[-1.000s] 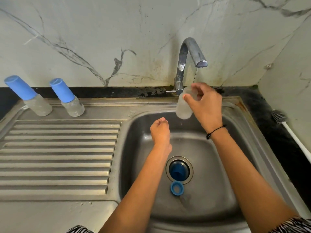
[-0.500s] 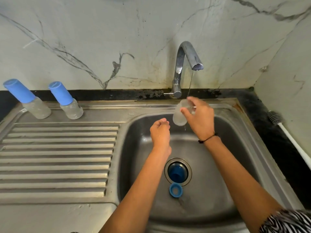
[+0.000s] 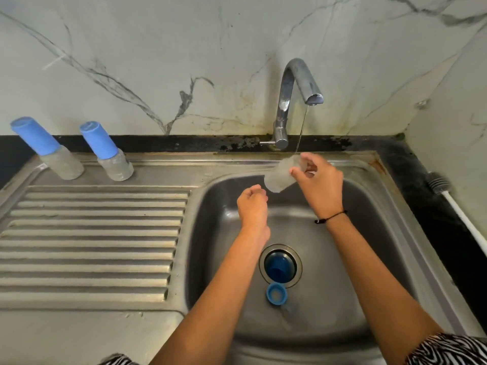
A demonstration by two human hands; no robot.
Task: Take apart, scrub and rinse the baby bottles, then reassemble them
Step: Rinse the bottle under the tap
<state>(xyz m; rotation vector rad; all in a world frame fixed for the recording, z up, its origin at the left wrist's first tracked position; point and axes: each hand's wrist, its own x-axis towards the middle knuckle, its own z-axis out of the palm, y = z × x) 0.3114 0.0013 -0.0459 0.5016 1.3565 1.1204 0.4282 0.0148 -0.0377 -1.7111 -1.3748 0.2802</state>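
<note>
My right fingers [image 3: 299, 173] pinched the rim of the clear, frosted plastic bottle body [image 3: 279, 177], which I held tilted over the back edge of the steel sink basin [image 3: 221, 206], its open mouth up under the thin stream [image 3: 301, 127] falling from the curved chrome tap [image 3: 292, 96]. My left hand [image 3: 252, 206] hung just beside the bottle's base, its fingers curled in and holding nothing that I could see.

By my reckoning I was on the third bottle, at its rinse. Two capped bottles with tall blue lids [image 3: 98, 139] stood at the back edge of the ribbed drainboard [image 3: 92, 233], looking finished. The last one was in pieces: its blue screw ring [image 3: 276, 293] lay on the basin floor just in front of the drain [image 3: 280, 266], where a blue cap sat. The white-handled bottle brush [image 3: 453, 204] lay along the counter's right edge, so scrubbing seemed over. Rinsing the small parts and reassembly were left.

Compared with a second earlier, I had lowered the bottle away from the spout and tipped it further over; my left hand had barely moved.
</note>
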